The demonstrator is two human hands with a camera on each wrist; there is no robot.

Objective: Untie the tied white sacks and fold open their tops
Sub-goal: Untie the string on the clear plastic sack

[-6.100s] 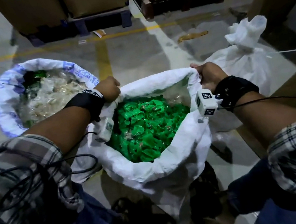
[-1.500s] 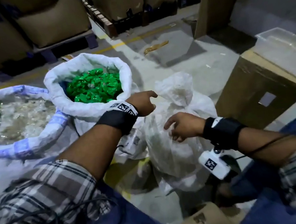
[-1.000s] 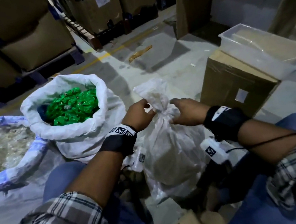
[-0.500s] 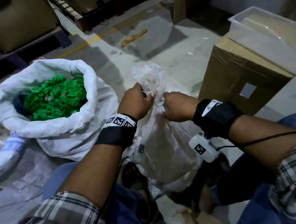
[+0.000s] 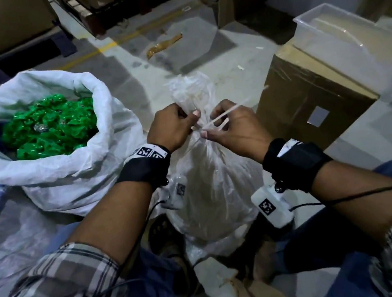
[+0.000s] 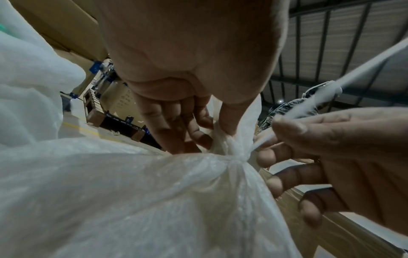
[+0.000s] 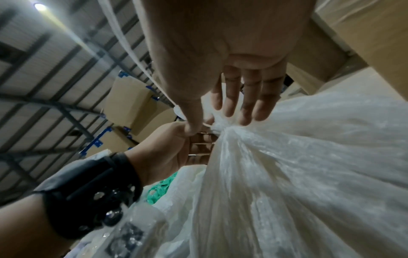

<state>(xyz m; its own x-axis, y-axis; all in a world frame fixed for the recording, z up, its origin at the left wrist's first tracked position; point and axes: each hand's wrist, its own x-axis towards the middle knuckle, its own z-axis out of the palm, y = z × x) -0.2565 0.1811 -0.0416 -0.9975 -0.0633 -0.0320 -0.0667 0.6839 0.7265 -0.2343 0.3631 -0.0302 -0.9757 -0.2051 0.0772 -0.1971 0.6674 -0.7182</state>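
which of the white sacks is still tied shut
The translucent sack between the person's knees: its neck is cinched by a white string, which the right hand pulls. The sack of green pieces beside it is folded open.

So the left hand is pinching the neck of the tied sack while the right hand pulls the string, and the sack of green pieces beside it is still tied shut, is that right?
Not quite: the sack of green pieces is already open, its top folded back, as the head view shows. The rest holds: the left hand pinches the neck of the tied sack while the right hand pulls the string.
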